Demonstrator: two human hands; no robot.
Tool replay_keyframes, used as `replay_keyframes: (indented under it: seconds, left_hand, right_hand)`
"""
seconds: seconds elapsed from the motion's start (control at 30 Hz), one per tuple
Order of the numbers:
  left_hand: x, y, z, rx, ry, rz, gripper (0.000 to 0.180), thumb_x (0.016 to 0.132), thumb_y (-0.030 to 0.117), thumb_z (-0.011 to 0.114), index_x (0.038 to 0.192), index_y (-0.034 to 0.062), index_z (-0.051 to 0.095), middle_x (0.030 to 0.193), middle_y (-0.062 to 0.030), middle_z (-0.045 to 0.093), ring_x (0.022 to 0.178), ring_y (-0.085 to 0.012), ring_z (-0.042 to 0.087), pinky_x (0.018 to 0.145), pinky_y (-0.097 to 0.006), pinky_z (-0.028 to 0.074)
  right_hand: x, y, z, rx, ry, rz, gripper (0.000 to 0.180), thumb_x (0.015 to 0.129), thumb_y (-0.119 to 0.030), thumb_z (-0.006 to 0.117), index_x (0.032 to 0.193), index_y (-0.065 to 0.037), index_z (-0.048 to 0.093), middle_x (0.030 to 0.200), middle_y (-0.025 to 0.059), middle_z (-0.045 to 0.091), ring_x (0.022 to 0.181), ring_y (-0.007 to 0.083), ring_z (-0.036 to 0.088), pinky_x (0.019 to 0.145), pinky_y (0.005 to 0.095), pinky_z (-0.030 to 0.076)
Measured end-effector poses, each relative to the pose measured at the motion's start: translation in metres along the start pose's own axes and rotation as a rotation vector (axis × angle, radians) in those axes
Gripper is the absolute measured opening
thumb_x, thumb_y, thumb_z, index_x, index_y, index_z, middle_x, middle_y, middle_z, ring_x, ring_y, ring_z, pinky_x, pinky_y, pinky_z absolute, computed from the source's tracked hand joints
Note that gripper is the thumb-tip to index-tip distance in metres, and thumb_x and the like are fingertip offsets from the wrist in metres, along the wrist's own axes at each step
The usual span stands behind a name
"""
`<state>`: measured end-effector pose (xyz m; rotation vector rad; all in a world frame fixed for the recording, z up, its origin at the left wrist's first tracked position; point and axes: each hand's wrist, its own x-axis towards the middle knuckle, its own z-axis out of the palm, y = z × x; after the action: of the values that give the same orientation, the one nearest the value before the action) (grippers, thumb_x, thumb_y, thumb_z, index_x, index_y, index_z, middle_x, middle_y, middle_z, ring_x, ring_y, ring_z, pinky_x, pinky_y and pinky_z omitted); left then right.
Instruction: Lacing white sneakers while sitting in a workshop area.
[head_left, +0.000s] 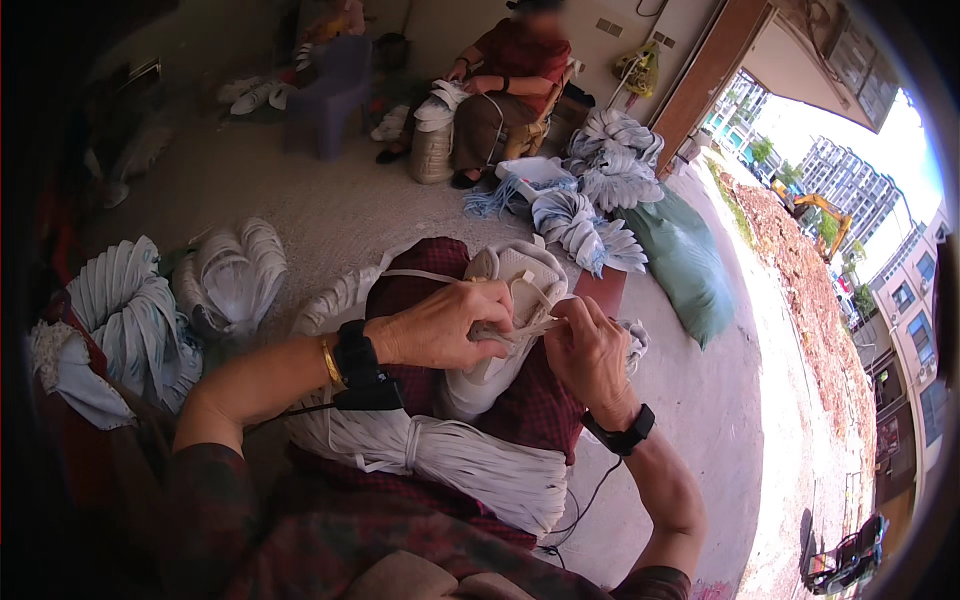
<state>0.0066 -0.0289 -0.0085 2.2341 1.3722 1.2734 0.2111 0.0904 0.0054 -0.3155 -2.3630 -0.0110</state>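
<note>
A pale sneaker [470, 393] rests upright between my knees, on dark red checked cloth. My left hand [455, 325] pinches a whitish shoelace [535, 328] over the shoe's opening. From the other side, my right hand [592, 355] is closed on the lace too, fingertips pressed together. A loose stretch of lace trails left from the shoe across my thigh. My hands cover part of the shoe's middle. Across my lap, below the shoe, lies a thick bundle of white laces [480, 462], tied round with a strand.
Stacked pale shoe uppers [135, 315] stand at left, beside another bundle [235, 275]. Ahead right are more uppers [610, 175], a white basket [535, 175] and a green sack [680, 265]. A seated person [515, 75] handles shoe pieces farther off. A purple chair [330, 95] stands behind.
</note>
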Motion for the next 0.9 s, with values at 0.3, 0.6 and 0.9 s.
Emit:
replay_keyframes:
  seconds: [0.3, 0.6, 0.9]
  left_hand:
    - [-0.007, -0.004, -0.006, 0.115, 0.293, -0.070, 0.009, 0.087, 0.002, 0.071, 0.094, -0.0001, 0.067, 0.091, -0.0080, 0.061, 0.084, -0.0227, 0.065, 0.071, -0.033, 0.052]
    - [-0.016, -0.023, -0.034, 0.242, 0.150, -0.379, 0.018, 0.090, 0.017, 0.072, 0.086, 0.0001, 0.069, 0.059, -0.0026, 0.054, 0.057, -0.0078, 0.050, 0.054, -0.029, 0.041]
    - [-0.037, -0.044, -0.109, 0.251, 0.220, -0.444, 0.023, 0.089, 0.019, 0.072, 0.078, -0.0013, 0.068, 0.059, -0.0003, 0.055, 0.058, -0.0061, 0.048, 0.055, -0.028, 0.041]
  right_hand:
    - [-0.016, 0.020, 0.008, -0.028, -0.028, 0.051, 0.017, 0.085, -0.013, 0.064, 0.101, -0.008, 0.059, 0.084, 0.0109, 0.062, 0.068, 0.0343, 0.065, 0.056, 0.0440, 0.052]
    - [-0.019, 0.017, 0.008, -0.007, -0.095, 0.068, 0.032, 0.085, -0.012, 0.063, 0.115, -0.008, 0.054, 0.088, 0.0129, 0.063, 0.070, 0.0355, 0.066, 0.056, 0.0454, 0.052]
    - [-0.005, 0.010, 0.028, 0.119, -0.195, 0.046, 0.060, 0.078, -0.006, 0.059, 0.135, -0.006, 0.041, 0.091, 0.0201, 0.068, 0.072, 0.0408, 0.068, 0.058, 0.0505, 0.052]
